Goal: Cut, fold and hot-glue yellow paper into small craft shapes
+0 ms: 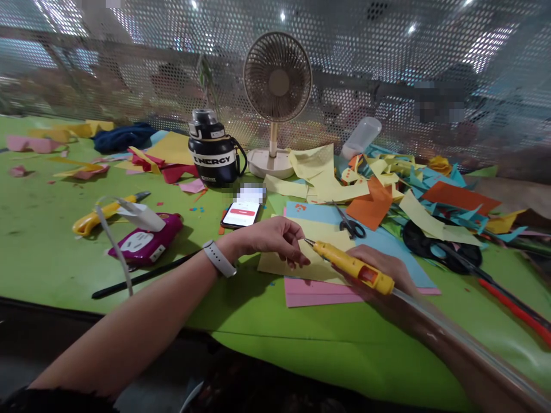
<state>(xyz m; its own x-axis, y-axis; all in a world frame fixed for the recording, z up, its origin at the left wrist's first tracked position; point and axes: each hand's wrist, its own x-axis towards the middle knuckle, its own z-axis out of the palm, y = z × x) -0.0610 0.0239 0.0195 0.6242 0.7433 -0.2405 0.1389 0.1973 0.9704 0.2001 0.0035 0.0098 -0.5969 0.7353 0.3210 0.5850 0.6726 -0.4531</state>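
My right hand (387,267) is wrapped round a yellow hot glue gun (350,264), its metal nozzle pointing left. A long translucent glue stick (465,344) runs out of its back end along my forearm. Just left of the nozzle, my left hand (279,244) has its fingers curled and pinched together; whatever they hold, if anything, is too small or hidden to make out. Beneath both hands lie a pale yellow sheet (275,264), a blue sheet (413,269) and pink sheets (318,295). Black-handled scissors (355,228) rest on the blue sheet.
Behind stand a phone (244,206), a dark flask (213,158) and a fan (278,80). Paper scraps (372,201) are heaped at right, near a black and red tool (512,304). At left are a purple power strip (148,241) with a cable and a yellow-handled tool (101,215).
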